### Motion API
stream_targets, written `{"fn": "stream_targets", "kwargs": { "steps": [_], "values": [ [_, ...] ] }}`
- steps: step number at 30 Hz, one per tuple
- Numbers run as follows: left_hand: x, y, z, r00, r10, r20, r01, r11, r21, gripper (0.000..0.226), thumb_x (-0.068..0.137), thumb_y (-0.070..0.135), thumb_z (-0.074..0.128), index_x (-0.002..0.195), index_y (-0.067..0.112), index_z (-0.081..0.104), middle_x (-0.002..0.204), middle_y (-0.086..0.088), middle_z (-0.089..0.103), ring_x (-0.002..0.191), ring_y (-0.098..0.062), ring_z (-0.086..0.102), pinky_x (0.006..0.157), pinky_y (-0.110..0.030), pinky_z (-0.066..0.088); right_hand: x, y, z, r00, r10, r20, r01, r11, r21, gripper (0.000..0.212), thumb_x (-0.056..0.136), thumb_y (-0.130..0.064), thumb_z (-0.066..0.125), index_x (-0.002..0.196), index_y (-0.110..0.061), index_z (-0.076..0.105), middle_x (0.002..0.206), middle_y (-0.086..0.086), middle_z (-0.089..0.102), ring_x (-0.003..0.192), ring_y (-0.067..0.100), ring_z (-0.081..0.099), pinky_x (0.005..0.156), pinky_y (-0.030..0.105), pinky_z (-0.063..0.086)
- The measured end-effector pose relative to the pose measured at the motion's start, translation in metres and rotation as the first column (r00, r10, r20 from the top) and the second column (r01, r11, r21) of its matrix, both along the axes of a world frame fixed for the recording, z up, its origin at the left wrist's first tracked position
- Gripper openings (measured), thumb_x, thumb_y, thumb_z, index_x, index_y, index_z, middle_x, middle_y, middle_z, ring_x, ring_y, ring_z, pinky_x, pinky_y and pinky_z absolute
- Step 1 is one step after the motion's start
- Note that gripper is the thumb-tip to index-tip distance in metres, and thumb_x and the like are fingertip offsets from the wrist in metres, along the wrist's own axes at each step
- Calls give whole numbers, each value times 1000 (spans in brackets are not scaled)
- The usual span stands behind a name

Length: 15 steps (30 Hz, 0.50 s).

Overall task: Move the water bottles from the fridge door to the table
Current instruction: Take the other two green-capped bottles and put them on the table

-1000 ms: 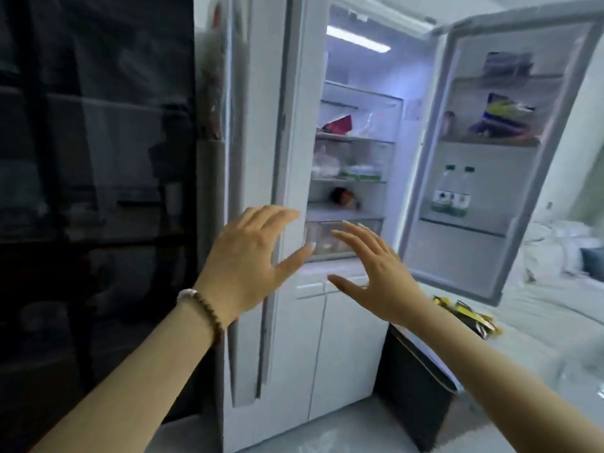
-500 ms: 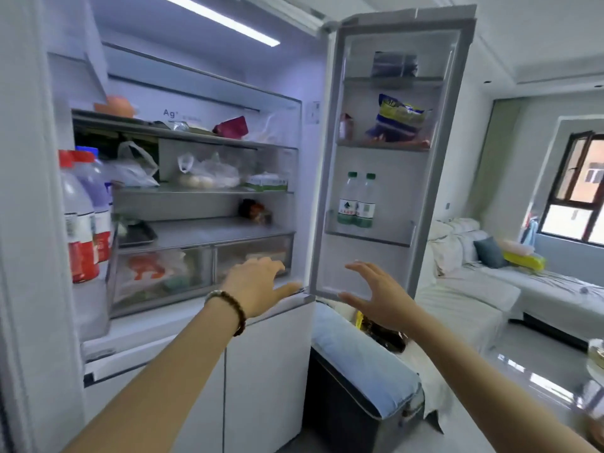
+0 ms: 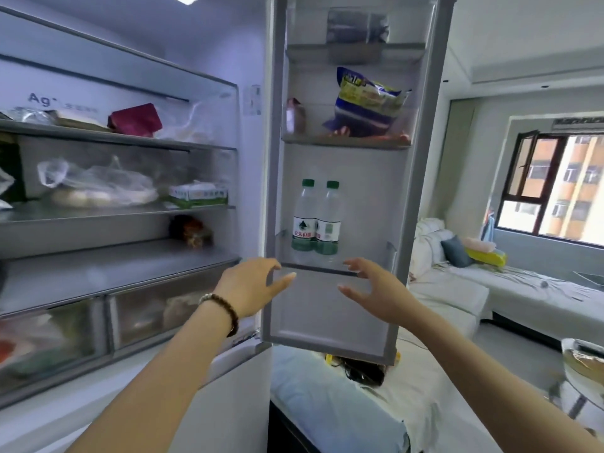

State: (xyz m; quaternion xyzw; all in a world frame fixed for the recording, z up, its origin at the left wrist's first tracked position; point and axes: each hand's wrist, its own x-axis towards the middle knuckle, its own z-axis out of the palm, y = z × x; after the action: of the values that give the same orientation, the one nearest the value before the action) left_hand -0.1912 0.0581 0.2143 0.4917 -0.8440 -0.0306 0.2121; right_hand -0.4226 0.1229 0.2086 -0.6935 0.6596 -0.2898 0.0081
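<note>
Two clear water bottles with green caps stand side by side in the lower bin of the open fridge door [image 3: 346,315]: the left bottle [image 3: 304,217] and the right bottle [image 3: 328,220]. Both hands are raised just below that bin. My left hand [image 3: 253,286], with a bead bracelet on its wrist, is open with fingers spread, below and left of the bottles. My right hand [image 3: 376,289] is open too, below and right of them. Neither hand touches a bottle.
The fridge interior at left holds bagged food on shelves [image 3: 117,142] and drawers [image 3: 157,318]. A blue and yellow snack bag [image 3: 366,103] sits in the upper door bin. A covered seat [image 3: 343,397] lies under the door. A sofa [image 3: 523,289] and a table edge [image 3: 581,361] are at right.
The view has closed in on the fridge door. Both hands have risen and moved toward the bottle bin, with the fingers spread wider.
</note>
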Motion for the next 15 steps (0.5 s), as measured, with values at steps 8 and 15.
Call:
{"fn": "stream_targets", "kwargs": {
  "steps": [8,15],
  "values": [
    [-60,-91,25,993,77,-87,-86,991,-99,65,86,65,32,136,24,38,142,2,44,124,-18,47,99,-38,42,-61,-103,34,996,95,-3,-94,992,-87,59,86,-44,60,139,-29,37,142,-4,44,125,13,46,102,31,39],
    [-74,-174,46,990,130,-48,-136,979,-151,75,83,68,35,142,22,28,148,0,36,129,-19,41,101,-40,42,-80,-177,55,993,115,-18,-116,988,-97,69,83,-48,63,141,-30,30,147,-5,35,124,15,47,98,29,40]
  ]
}}
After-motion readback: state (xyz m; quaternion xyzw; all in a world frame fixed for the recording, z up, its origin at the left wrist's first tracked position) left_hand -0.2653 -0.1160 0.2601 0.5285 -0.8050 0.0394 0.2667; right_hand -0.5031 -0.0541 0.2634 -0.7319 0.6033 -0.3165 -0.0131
